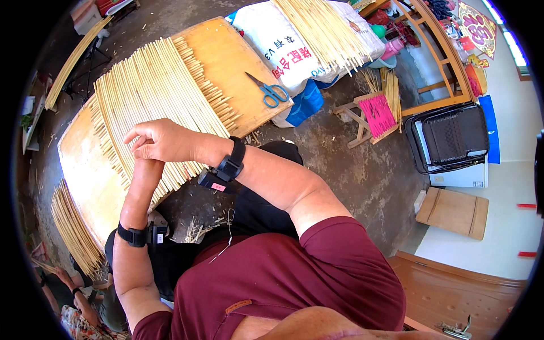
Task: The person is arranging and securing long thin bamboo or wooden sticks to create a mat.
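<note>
- Reed mat (153, 85): pale stalks side by side, flat on the wooden table (226, 48), left of and ahead of the person.
- Axis: top stalks run from the mat's far edge toward the person, slanting down and right in view. Short ends poke out crosswise along its left and right sides.
- Right hand (165, 140): over the mat's near half. Forearm comes in from the right, elbow bent, back of hand up, fingers bent down over the other hand.
- Left hand (148, 166): mostly hidden under the right one. Forearm rises from the lower edge, wrist close under the right fingers.
- Hand state: right fingers curled, overlapping the left hand; can't tell if either grasps a stalk or is simply resting. Left fingers hidden.
- Black band on each wrist.
- Scissors (265, 87): on bare wood right of the mat, blue handles toward lower right, blades toward upper left, no hand near.
- White sacks (263, 37) beyond the table's right side, second layer of stalks (317, 28) on top.
- Stalk bundle (73, 232) by the table's lower-left edge; offcuts (198, 231) on the floor near the knees.
- Small stool (377, 115) with pink top and folding chair (453, 136) off right.
- Another person (82, 317) at far lower left.
</note>
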A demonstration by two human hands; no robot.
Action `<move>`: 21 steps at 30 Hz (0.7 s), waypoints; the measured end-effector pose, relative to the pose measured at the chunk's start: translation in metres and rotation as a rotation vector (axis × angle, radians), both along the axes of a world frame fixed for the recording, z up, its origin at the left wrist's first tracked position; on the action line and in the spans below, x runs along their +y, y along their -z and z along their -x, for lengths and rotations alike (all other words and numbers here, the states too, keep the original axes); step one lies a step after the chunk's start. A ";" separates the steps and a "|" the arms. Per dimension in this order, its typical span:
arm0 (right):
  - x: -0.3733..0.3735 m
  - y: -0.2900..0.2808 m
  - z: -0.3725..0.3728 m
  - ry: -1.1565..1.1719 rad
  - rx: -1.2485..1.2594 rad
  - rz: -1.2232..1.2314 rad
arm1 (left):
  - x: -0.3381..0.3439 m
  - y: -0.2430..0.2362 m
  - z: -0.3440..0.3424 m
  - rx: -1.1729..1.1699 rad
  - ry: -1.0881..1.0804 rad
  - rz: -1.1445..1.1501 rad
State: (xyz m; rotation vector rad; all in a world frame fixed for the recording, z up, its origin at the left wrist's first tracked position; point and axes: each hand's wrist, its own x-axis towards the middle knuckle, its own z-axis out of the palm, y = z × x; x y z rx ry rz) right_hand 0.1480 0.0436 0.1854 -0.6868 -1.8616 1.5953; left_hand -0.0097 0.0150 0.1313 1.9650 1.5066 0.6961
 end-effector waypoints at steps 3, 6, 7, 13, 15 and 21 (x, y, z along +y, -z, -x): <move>-0.003 0.003 0.006 0.137 0.022 -0.127 | 0.007 0.004 0.002 0.063 0.003 -0.098; -0.008 0.007 0.010 0.340 0.004 -0.406 | 0.011 0.006 0.003 0.091 0.009 -0.171; -0.009 0.009 0.011 0.474 -0.032 -0.625 | 0.014 0.007 0.006 0.096 0.012 -0.188; -0.006 0.009 0.017 0.508 -0.075 -0.774 | 0.017 -0.005 0.005 0.173 -0.062 -0.174; -0.010 -0.007 0.010 0.535 -0.215 -0.954 | 0.019 -0.007 0.014 0.294 -0.085 -0.184; -0.002 -0.010 -0.001 0.568 -0.207 -0.910 | 0.029 -0.007 0.020 -0.341 -0.212 -0.216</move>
